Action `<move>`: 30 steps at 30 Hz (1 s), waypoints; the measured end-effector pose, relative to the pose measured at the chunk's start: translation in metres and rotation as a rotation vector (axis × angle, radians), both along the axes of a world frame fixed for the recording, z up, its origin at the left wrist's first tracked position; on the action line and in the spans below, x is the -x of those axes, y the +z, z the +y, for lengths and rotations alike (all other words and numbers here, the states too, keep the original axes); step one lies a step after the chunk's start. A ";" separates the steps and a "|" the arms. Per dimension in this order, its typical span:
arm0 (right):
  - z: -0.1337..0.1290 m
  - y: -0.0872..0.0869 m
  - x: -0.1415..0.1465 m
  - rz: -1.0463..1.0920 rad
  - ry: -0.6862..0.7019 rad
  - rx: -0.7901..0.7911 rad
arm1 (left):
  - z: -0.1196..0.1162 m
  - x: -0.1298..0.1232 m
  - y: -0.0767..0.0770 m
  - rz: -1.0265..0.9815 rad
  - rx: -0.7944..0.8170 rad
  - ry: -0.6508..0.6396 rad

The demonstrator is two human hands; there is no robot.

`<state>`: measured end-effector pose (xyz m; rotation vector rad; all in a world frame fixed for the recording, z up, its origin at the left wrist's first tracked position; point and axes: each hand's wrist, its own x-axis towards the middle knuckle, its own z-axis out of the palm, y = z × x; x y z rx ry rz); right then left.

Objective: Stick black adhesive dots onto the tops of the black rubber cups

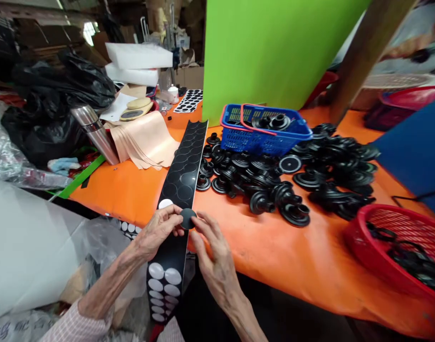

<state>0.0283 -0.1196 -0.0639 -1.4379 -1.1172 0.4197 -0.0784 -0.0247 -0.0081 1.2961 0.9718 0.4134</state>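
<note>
A round black sticker (188, 219) is pinched between the thumb and fingers of my left hand (159, 227). My right hand (214, 254) is open at the sticker's right side, fingers stretched, with a fingertip at or very near its edge. Under both hands runs a long black sheet of round stickers (178, 166), hanging over the table's front edge. White circles show on its backing where stickers are gone, one just beyond my left hand and several on the hanging end. Black flanged rubber parts (263, 178) lie heaped to the right of the sheet.
On the orange table (260, 251) stands a blue basket (260, 137) holding more black parts. A red basket (367, 237) is at the right edge. Tan sheets (146, 140) and a steel flask (94, 133) lie left. A green panel (267, 52) rises behind.
</note>
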 end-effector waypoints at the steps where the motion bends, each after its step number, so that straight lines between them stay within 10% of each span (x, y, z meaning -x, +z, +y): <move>1: -0.002 0.002 -0.004 0.137 -0.029 0.043 | -0.002 -0.006 0.001 0.004 -0.003 -0.038; 5: -0.006 0.012 -0.028 0.473 -0.247 0.110 | -0.007 -0.039 0.011 0.210 -0.318 -0.259; 9: -0.017 0.023 -0.051 0.481 -0.417 0.013 | 0.002 -0.097 0.017 0.461 -0.791 -0.106; 16: -0.072 0.015 -0.075 0.456 -0.315 0.153 | 0.032 -0.166 -0.014 0.336 -0.277 -0.057; 30: -0.071 0.017 -0.082 0.362 -0.199 0.113 | -0.010 -0.081 -0.015 0.052 0.164 -0.107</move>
